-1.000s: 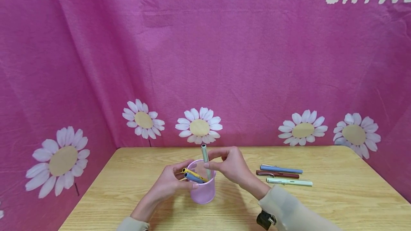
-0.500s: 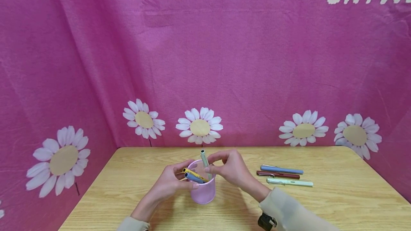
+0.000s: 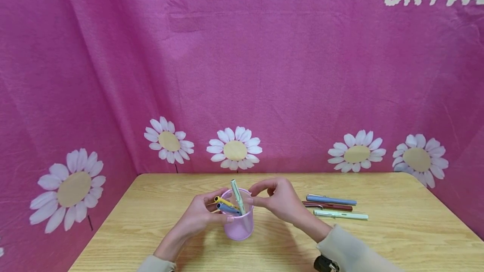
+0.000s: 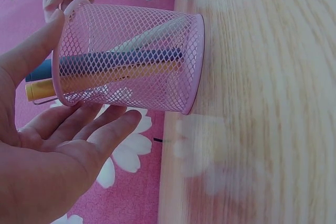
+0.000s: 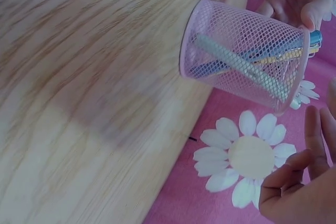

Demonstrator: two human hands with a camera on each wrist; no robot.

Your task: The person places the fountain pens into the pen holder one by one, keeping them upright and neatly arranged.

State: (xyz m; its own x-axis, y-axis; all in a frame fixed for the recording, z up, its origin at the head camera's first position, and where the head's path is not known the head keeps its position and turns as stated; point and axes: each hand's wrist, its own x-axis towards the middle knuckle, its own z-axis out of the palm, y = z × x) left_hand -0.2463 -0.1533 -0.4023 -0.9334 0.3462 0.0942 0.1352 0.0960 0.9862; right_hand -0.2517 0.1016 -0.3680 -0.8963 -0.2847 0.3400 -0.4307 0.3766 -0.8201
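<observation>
A pink mesh pen cup (image 3: 240, 227) stands upright on the wooden table. My left hand (image 3: 199, 215) holds it from the left, thumb at the rim and fingers along the far side, as the left wrist view shows. Inside lean a yellow pen (image 3: 221, 200), a blue pen (image 3: 228, 209) and a pale green pen (image 3: 238, 196), whose top sticks out highest. Just right of the rim is my right hand (image 3: 281, 202), its fingers loosely bent and holding nothing. In the right wrist view that hand (image 5: 304, 182) is apart from the cup (image 5: 247, 40).
On the table (image 3: 401, 205) to the right lie a blue pen (image 3: 331, 200), a dark red pen (image 3: 332, 207) and a mint green pen (image 3: 340, 214), side by side. A pink cloth (image 3: 287, 74) with daisies hangs behind the table and at its sides.
The pale green pen has gone down into the cup and tipped left. My right hand has let go of it and drawn slightly right. My left hand stays on the cup.
</observation>
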